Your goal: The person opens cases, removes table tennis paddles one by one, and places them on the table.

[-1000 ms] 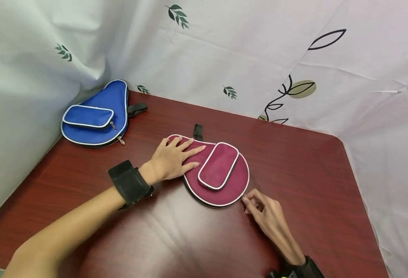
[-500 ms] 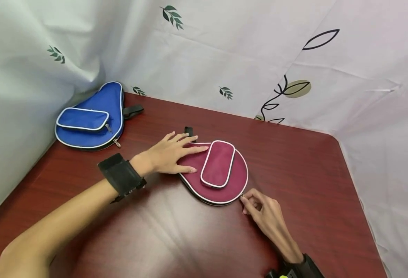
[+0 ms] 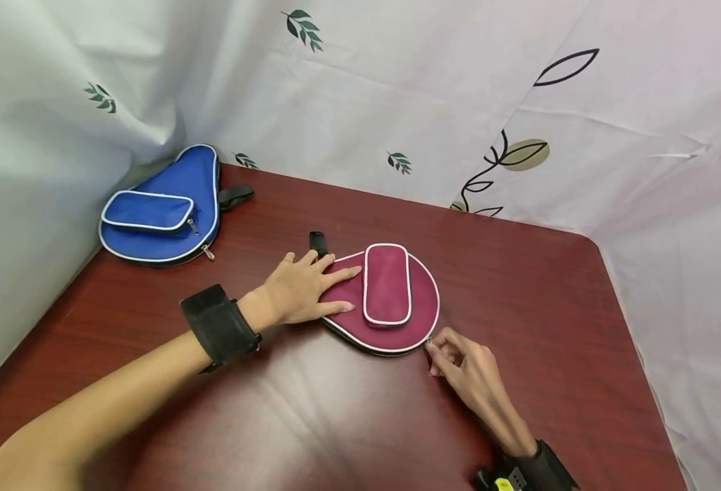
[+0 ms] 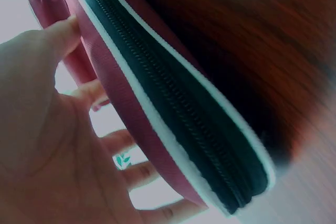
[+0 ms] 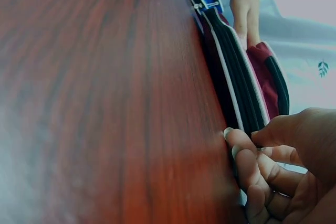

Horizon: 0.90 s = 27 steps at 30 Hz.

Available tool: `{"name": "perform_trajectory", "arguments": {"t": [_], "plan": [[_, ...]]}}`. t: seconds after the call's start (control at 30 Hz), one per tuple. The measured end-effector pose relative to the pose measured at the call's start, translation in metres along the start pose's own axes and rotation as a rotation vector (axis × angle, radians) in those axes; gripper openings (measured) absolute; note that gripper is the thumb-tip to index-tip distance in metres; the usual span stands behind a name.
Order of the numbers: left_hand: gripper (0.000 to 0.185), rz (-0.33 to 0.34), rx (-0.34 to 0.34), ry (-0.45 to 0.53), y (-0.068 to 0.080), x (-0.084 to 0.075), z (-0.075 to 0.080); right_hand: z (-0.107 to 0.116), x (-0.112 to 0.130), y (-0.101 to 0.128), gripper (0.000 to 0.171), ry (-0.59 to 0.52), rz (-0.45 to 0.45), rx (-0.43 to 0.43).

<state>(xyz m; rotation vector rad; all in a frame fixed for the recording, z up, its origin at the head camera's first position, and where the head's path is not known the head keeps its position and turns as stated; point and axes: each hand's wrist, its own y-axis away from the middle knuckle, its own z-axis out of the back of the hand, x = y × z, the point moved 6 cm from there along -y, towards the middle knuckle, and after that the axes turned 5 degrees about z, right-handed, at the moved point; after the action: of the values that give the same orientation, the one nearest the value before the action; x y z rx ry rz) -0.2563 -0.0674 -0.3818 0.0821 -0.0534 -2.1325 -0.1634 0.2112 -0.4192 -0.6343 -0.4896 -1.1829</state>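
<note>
Blue paddle case [image 3: 164, 211] lies flat at the desk's [image 3: 550, 307] far left corner, against the leaf-print curtain [image 3: 397, 102], well apart from both hands. Left hand [image 3: 301, 290] lies flat with its fingers straight and spread on the narrow handle end of the maroon paddle case [image 3: 418, 307], pressing it down; left wrist view shows the same hand [image 4: 47, 145] beside the case edge and its black zipper track [image 4: 178, 103]. Maroon case sits mid-desk, front pocket [image 3: 387, 283] up, black loop strap [image 3: 317, 242] at the handle end just past the fingertips. Right hand [image 3: 464, 368] is at the case's near right rim, thumb and forefinger pinching the zipper pull [image 3: 429, 343]; other fingers curled. Right wrist view: curled fingers [image 5: 252, 166] on the desk, right at the zipper edge.
</note>
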Motion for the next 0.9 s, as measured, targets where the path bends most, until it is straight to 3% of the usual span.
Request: {"name": "perform_trajectory", "arguments": {"t": [0.17, 0.3, 0.4, 0.5, 0.57, 0.67, 0.77, 0.9], "plan": [[0.073, 0.028, -0.007, -0.071, 0.002, -0.011, 0.001, 0.002, -0.004, -0.003, 0.016, -0.034, -0.014, 0.028], [0.079, -0.009, 0.006, -0.115, 0.001, -0.012, 0.014, 0.002, -0.004, -0.008, 0.014, -0.148, -0.011, 0.062], [0.085, -0.103, -0.065, -0.130, -0.007, -0.012, 0.038, 0.003, -0.004, -0.011, 0.012, -0.217, -0.001, 0.088], [0.089, -0.264, -0.144, -0.091, -0.022, -0.019, 0.056, 0.003, -0.003, -0.012, 0.012, -0.241, 0.005, 0.104], [0.090, -0.398, -0.119, -0.030, -0.030, -0.030, 0.058, 0.003, -0.003, -0.011, 0.013, -0.243, 0.004, 0.120], [0.086, -0.532, -0.001, 0.050, -0.038, -0.048, 0.050, 0.003, -0.004, -0.011, 0.012, -0.239, 0.009, 0.142], [0.080, -0.552, 0.064, 0.038, -0.044, -0.056, 0.042, 0.003, -0.003, -0.013, 0.012, -0.242, 0.016, 0.153], [0.075, -0.511, 0.050, -0.038, -0.051, -0.058, 0.038, 0.004, -0.005, -0.016, 0.012, -0.238, 0.015, 0.150]]}}
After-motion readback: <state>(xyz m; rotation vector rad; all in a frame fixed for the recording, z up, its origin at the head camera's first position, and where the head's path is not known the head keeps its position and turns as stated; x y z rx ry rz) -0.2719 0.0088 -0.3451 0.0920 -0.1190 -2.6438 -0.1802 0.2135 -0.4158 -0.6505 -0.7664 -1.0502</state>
